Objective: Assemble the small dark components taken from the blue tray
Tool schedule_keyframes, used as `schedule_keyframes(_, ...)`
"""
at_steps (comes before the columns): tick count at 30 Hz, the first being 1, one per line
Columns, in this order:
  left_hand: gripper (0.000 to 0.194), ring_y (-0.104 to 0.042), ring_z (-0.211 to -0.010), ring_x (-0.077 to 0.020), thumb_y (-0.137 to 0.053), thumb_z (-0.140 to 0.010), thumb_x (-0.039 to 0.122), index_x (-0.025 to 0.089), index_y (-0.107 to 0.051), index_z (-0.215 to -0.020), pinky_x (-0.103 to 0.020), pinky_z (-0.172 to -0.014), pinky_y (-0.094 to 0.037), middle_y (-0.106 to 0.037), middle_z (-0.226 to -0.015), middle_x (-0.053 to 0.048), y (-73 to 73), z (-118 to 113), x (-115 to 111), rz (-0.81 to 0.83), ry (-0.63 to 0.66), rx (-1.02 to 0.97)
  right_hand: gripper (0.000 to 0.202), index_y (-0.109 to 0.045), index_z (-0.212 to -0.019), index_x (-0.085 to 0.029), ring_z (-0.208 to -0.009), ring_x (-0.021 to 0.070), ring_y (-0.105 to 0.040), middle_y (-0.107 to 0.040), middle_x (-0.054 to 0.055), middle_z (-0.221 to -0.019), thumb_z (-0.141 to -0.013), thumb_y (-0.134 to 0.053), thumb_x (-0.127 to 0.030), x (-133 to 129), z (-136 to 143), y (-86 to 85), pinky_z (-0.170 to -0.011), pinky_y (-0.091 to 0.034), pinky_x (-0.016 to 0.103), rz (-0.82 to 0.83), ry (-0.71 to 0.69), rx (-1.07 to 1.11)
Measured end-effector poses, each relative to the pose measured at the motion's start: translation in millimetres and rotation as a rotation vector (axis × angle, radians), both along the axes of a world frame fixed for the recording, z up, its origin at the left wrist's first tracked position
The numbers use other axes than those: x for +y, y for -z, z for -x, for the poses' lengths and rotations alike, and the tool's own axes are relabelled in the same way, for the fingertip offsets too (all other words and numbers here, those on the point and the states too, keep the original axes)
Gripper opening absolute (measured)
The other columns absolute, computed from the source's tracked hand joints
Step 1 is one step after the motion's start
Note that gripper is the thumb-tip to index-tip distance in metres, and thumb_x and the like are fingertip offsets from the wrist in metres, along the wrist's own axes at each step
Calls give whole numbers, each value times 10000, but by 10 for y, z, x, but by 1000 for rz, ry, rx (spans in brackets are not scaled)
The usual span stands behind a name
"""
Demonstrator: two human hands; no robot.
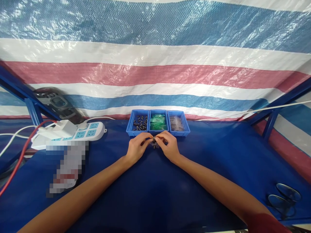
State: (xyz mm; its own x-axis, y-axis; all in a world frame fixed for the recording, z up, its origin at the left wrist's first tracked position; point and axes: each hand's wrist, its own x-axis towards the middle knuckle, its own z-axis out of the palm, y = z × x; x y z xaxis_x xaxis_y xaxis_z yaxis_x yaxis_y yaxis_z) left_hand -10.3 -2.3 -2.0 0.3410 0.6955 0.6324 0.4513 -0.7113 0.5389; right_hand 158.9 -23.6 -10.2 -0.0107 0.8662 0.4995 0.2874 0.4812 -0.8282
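My left hand (138,147) and my right hand (168,146) meet at the middle of the blue table, fingertips pinched together on a small object too tiny to make out. Just below the fingertips lies a little cluster of small metal parts (155,145), partly hidden by my fingers. Right behind my hands stand three blue bins side by side. The left bin (130,128) contains dark small screw-like parts, the middle bin (158,132) green packets, and the right bin (186,128) clear plastic packets.
A white power strip (96,131) with plugs and cables lies at the left, near a pixelated item (70,165). Behind it is a dark device (58,103). Glasses (283,199) rest at the lower right. Blue frame bars and a striped sheet (155,74) border the table.
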Motion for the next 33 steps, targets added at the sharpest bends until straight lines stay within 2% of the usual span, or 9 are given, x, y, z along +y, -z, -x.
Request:
schedule_keyframes(6,74,-639,-803,-134,-571,-883,192,188,-634,-922,-241,-725,-513,-679,-888,-32,4,4,4,-33,35,-30,188,-677,-874,-172,-614,126,-546,-589,45,-821,-902,-541,-299,-4,3,-15,-547,-440,254,7,-35,0)
schedule_keyframes(13,67,-636,-804,-139,-580,-877,196,182,-632,-918,-245,-723,-518,-670,-897,-44,21,15,14,-82,42,-23,197,-678,-885,-179,-617,125,-552,-590,44,-829,-904,-545,-323,-3,0,1,-549,-452,253,2,-43,-4)
schedule_keyframes(24,128,-594,-633,-95,-581,-881,276,179,-632,-947,-210,-591,-495,-674,-910,-37,-20,-2,15,-20,-25,13,139,-672,-924,-186,-623,128,-541,-580,36,-825,-891,-567,-272,3,13,8,-564,-450,259,-45,-9,33)
schedule_keyframes(29,138,-618,-716,-116,-552,-899,289,179,-630,-930,-222,-653,-505,-671,-901,-36,-22,-12,18,25,-12,47,126,-671,-929,-196,-644,136,-546,-581,32,-821,-887,-574,-265,-5,9,7,-583,-456,265,-61,5,25)
schedule_keyframes(33,130,-627,-725,-118,-560,-894,277,178,-630,-941,-214,-631,-506,-667,-900,-41,-21,-12,16,9,-17,21,134,-668,-942,-199,-621,133,-532,-558,22,-784,-886,-571,-272,-13,9,-4,-558,-446,258,-54,-1,26)
